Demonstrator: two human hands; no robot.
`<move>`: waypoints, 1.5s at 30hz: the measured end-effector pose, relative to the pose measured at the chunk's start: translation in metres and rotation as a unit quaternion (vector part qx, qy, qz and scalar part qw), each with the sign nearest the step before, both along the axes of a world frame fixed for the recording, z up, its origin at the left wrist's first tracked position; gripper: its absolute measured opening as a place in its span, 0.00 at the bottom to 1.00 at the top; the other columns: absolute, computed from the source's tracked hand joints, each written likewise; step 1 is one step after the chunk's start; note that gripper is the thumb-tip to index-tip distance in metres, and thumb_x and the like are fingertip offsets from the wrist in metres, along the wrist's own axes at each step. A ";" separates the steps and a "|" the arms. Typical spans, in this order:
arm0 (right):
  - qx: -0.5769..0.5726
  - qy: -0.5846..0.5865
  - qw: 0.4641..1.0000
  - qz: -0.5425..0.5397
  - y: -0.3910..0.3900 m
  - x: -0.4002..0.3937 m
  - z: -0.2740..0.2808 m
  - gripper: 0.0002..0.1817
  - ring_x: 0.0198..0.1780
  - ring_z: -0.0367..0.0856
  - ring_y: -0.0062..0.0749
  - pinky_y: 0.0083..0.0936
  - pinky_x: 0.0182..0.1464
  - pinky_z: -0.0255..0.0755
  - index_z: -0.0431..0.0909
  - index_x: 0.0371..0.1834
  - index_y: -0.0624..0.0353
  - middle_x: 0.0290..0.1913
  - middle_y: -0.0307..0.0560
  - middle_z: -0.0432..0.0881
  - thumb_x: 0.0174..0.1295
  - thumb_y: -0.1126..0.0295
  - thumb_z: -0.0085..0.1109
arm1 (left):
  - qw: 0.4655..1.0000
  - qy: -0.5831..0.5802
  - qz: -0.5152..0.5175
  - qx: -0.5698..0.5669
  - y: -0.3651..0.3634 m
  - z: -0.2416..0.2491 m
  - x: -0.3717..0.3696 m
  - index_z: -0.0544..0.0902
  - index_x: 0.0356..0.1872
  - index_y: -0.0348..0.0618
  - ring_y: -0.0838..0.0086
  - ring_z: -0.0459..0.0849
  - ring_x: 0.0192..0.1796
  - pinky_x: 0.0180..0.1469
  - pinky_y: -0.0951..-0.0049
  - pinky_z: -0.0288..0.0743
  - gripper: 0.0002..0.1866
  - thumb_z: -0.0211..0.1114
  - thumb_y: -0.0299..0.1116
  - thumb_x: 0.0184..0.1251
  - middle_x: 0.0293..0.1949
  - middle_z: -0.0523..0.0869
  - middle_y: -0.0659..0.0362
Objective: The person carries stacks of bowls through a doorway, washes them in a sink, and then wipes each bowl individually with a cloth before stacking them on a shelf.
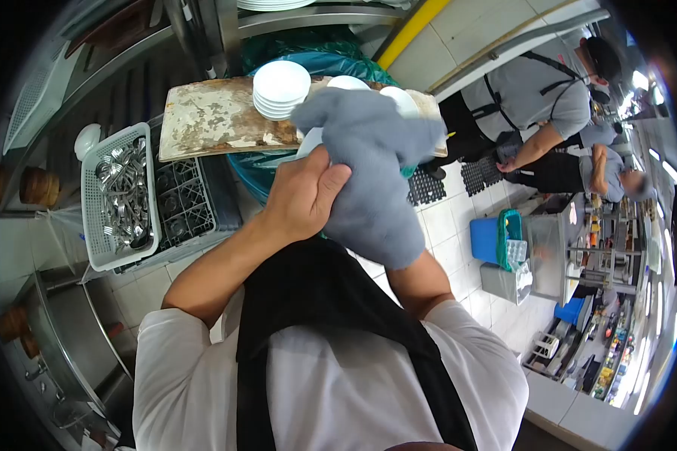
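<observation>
My left hand [299, 194] is closed, fingers curled around the edge of a white dish [311, 140]. Most of that dish is hidden behind a grey cloth [372, 180]. The cloth drapes over my right hand and wrist, covering the fingers, and is bunched against the dish. Just beyond my hands, a stack of white plates [281, 86] stands on a worn board [210, 120]. Two more white dishes or stacks, one [348, 83] in the middle and another [400, 101] to its right, are partly covered by the cloth.
Left of the board are a white basket of cutlery [124, 195] and a rack of glasses [179, 199]. A metal sink [75, 323] lies at lower left. Co-workers [534, 90] stand at right, near a blue bin [493, 237]. Green plastic bags [308, 52] lie behind the board.
</observation>
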State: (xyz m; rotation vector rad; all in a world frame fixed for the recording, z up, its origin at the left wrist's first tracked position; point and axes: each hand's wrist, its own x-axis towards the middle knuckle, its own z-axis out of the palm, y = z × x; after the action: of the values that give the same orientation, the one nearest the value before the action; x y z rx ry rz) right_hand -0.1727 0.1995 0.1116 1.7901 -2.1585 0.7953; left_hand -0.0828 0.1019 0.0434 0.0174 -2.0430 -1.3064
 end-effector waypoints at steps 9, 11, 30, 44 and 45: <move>-0.103 -0.328 0.938 0.056 0.002 0.007 -0.016 0.39 0.58 0.75 0.54 0.37 0.62 0.70 0.70 0.58 0.60 0.51 0.55 0.77 0.36 0.71 0.73 | 0.903 0.010 -0.032 0.428 -0.021 -0.047 -0.011 0.80 0.47 0.36 0.80 0.79 0.38 0.41 0.77 0.72 0.17 0.45 0.38 0.81 0.37 0.84 0.61; -0.075 -0.274 0.958 0.032 0.005 0.003 -0.019 0.38 0.56 0.76 0.55 0.39 0.60 0.69 0.71 0.56 0.60 0.50 0.56 0.77 0.35 0.68 0.73 | 0.913 0.005 0.007 0.408 -0.029 -0.051 -0.011 0.80 0.51 0.36 0.77 0.80 0.40 0.44 0.77 0.73 0.18 0.46 0.38 0.81 0.40 0.85 0.58; -0.022 0.266 0.929 -0.256 -0.013 0.003 -0.056 0.29 0.38 0.78 0.59 0.37 0.40 0.78 0.70 0.52 0.86 0.42 0.74 0.77 0.43 0.81 0.61 | 0.783 -0.225 -0.038 0.579 -0.017 -0.010 -0.015 0.69 0.68 0.41 0.62 0.75 0.65 0.67 0.63 0.67 0.32 0.42 0.56 0.79 0.63 0.76 0.49; -0.028 0.194 0.957 -0.216 -0.021 0.004 -0.056 0.19 0.40 0.77 0.48 0.35 0.37 0.69 0.75 0.40 0.62 0.37 0.56 0.77 0.41 0.82 0.62 | 0.652 -0.160 -0.114 0.732 -0.030 -0.020 -0.021 0.69 0.68 0.43 0.63 0.78 0.63 0.62 0.52 0.75 0.32 0.41 0.59 0.79 0.64 0.76 0.52; -0.026 0.184 0.963 -0.197 -0.015 0.003 -0.052 0.18 0.40 0.77 0.47 0.35 0.36 0.69 0.75 0.40 0.62 0.36 0.56 0.77 0.41 0.83 0.62 | 0.653 -0.157 -0.116 0.732 -0.033 -0.021 -0.018 0.69 0.68 0.43 0.63 0.78 0.63 0.62 0.52 0.75 0.32 0.41 0.59 0.79 0.64 0.76 0.52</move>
State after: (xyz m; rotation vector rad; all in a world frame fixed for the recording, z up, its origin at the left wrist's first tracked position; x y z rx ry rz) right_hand -0.1700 0.1842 0.0597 1.2910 -2.1113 0.3846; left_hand -0.1011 0.0692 0.0223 0.7626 -0.6173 -2.8970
